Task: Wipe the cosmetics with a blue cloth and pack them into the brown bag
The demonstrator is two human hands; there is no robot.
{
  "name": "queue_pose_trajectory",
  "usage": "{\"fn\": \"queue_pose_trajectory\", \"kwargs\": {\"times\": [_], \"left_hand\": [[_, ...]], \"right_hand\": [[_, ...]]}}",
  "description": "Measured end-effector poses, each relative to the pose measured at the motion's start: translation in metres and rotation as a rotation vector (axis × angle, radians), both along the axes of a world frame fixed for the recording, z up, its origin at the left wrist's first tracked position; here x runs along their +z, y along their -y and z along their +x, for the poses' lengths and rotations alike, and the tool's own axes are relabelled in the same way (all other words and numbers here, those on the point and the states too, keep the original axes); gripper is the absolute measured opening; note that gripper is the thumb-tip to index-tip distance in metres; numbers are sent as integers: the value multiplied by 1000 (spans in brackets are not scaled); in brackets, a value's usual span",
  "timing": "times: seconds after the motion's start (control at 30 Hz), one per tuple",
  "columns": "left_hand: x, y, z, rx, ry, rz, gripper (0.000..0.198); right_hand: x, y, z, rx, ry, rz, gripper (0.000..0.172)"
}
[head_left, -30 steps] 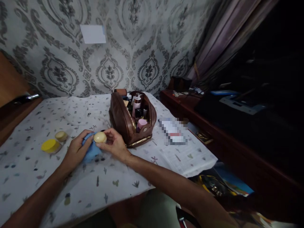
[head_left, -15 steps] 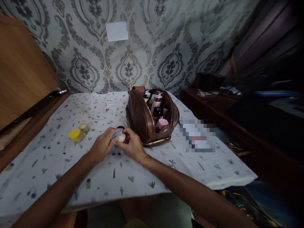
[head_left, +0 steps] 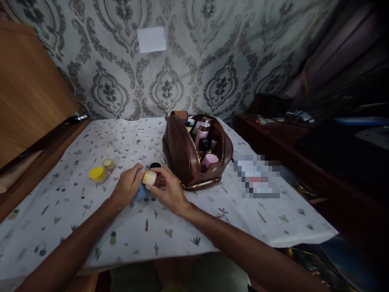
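Any lettering on the bottles and pots is too small to read, and the pixelated patch (head_left: 258, 176) at the right, crossed by a reddish band, is too blurred to make out. The white sheet (head_left: 151, 39) on the wall (head_left: 166, 87) shows as a pale rectangle.

The small jar (head_left: 149, 177) is round and squat, yellowish towards the left and creamy white towards the right. It is tilted on its side between the two hands, to the near left of the brown bag (head_left: 178, 156). The right hand (head_left: 172, 190) has its grip on the jar, thumb below and fingers above. The left hand (head_left: 129, 185) has its grip closed on a blue cloth (head_left: 140, 193), its thumb against the jar's yellowish end.

Just beyond the hands is a black round thing (head_left: 155, 165). Farther left, a yellow-topped tub (head_left: 97, 174) stands just beside a pale pot (head_left: 107, 164). The bag gapes open along a gold zip, with a pink-lidded jar (head_left: 210, 159) and a pink bottle (head_left: 203, 134) inside.

The surface (head_left: 127, 239) wears a white cloth printed with little plants and birds. Grey damask patterns cover the wall; brown wooden furniture (head_left: 33, 89) stands left, and a dark red desk (head_left: 263, 136) right.
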State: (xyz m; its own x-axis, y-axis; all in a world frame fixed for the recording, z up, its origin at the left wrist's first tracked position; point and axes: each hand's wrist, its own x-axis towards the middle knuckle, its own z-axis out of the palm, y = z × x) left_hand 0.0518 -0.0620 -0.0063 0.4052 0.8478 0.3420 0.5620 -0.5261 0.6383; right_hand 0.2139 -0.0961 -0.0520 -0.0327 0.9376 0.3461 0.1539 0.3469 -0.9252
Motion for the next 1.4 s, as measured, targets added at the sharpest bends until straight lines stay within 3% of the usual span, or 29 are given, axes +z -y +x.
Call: {"fn": "queue_pose_trajectory", "kwargs": {"times": [0.33,0.77,0.97,1.1,1.23,1.4], "left_hand": [[-11,-4,-10,-86,46,58,40],[-5,-1,-4,-72,81,-116,33],[-9,-2,1,-43,104,-162,37],[-11,-2,0,-14,123,-148,38],[-12,-3,-4,-21,142,-156,40],[-17,-5,-8,-47,112,-135,41]], "right_hand": [[6,3,1,-36,25,-13,39],[8,7,4,-55,209,78,35],[8,9,6,-32,278,110,29],[14,7,6,-56,145,16,32],[16,5,4,33,-127,-195,31],[10,1,2,84,-197,-242,37]]}}
